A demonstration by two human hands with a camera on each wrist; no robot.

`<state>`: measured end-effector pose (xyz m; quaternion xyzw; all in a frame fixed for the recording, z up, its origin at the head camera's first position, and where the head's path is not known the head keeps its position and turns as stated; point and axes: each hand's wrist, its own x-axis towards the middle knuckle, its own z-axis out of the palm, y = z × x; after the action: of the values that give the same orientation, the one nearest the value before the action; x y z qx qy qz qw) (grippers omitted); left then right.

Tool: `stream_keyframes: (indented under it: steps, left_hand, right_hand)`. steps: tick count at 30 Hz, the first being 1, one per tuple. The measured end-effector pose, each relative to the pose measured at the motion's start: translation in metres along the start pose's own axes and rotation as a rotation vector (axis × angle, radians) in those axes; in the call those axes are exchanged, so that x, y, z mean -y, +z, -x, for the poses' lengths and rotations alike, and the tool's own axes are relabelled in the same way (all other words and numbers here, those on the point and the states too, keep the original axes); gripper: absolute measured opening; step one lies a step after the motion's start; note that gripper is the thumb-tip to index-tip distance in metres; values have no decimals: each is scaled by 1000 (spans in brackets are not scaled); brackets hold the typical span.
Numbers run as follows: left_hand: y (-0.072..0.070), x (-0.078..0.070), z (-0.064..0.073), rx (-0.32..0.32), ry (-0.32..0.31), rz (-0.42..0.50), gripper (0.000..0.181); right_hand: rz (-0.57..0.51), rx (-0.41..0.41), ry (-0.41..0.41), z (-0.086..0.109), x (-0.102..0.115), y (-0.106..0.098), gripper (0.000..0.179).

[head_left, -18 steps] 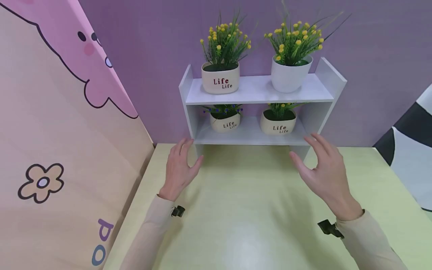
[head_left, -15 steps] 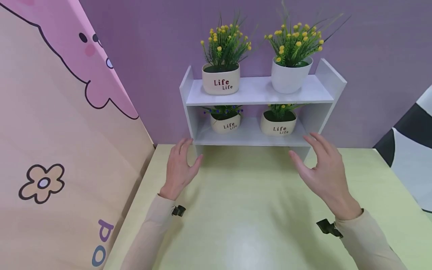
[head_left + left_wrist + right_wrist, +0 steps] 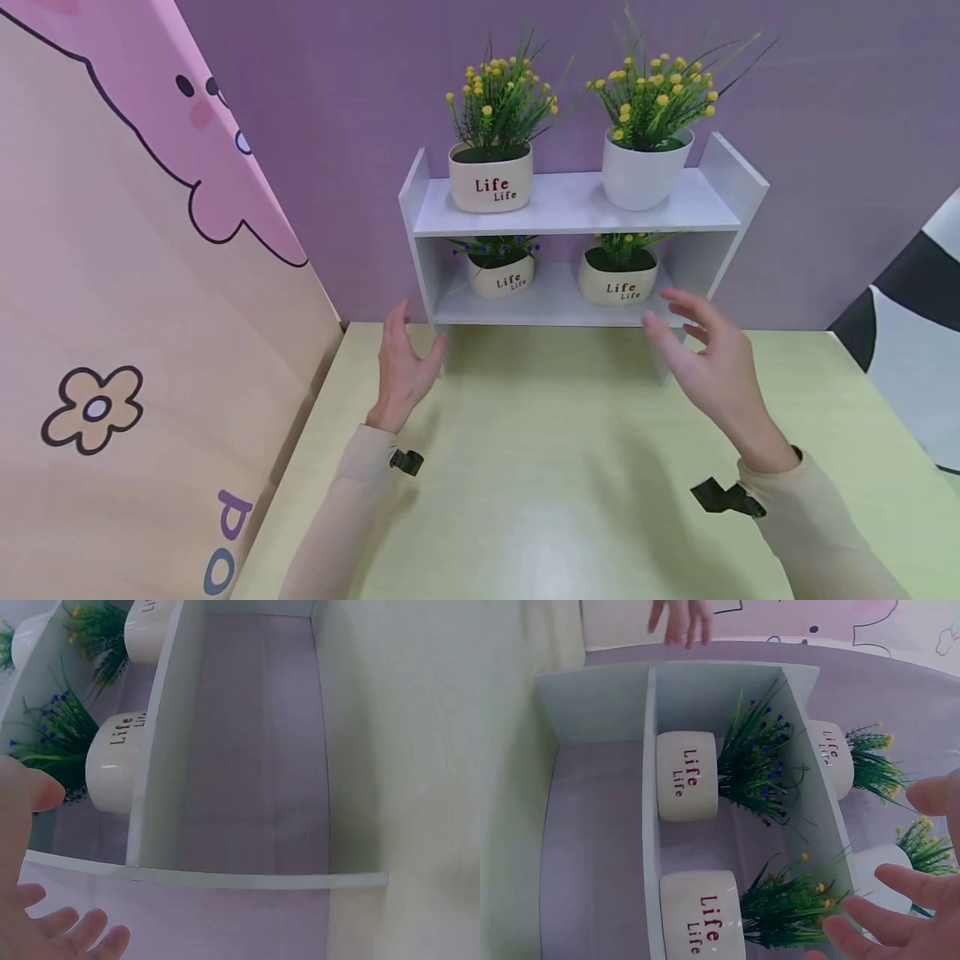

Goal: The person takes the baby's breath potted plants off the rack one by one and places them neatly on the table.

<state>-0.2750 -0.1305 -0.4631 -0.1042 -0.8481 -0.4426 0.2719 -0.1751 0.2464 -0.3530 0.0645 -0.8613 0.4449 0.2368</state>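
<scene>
A white two-tier shelf (image 3: 566, 200) stands on the table against a purple backdrop. My left hand (image 3: 405, 371) is near its lower left side, thumb spread from the fingers and nothing held. In the left wrist view, the thumb (image 3: 46, 789) and the fingers lie to either side of the side panel's front edge, with no contact visible. By the lower right side, my right hand (image 3: 712, 367) holds nothing, its fingers loosely bent. On the upper board are a "Life" flowerpot (image 3: 491, 187) and a plain white flowerpot (image 3: 645, 171), both with yellow flowers.
Below sit a "Life" pot with blue flowers (image 3: 500, 277) and a "Life" pot with yellow flowers (image 3: 618, 279). The pale table (image 3: 540, 467) extends in front of the shelf. A cartoon-printed cloth (image 3: 150, 325) borders the left; a black-and-white surface (image 3: 915, 333) is at right.
My left hand has turned a little, its fingers now pointing more upward and drawn closer together. The right hand has shifted slightly left and its fingers bend more. The pots stay put.
</scene>
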Motion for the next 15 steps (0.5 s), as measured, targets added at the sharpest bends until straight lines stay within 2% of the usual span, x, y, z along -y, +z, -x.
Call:
stream_keyframes:
  steps: [10, 15]
  left_hand:
    - [12, 8, -5, 19, -78, 102, 75]
    - [18, 9, -8, 19, -146, 187, 72]
  right_hand:
    - [-8, -32, 45, -12, 4, 4, 47]
    - [-39, -42, 52, -15, 8, 6, 47]
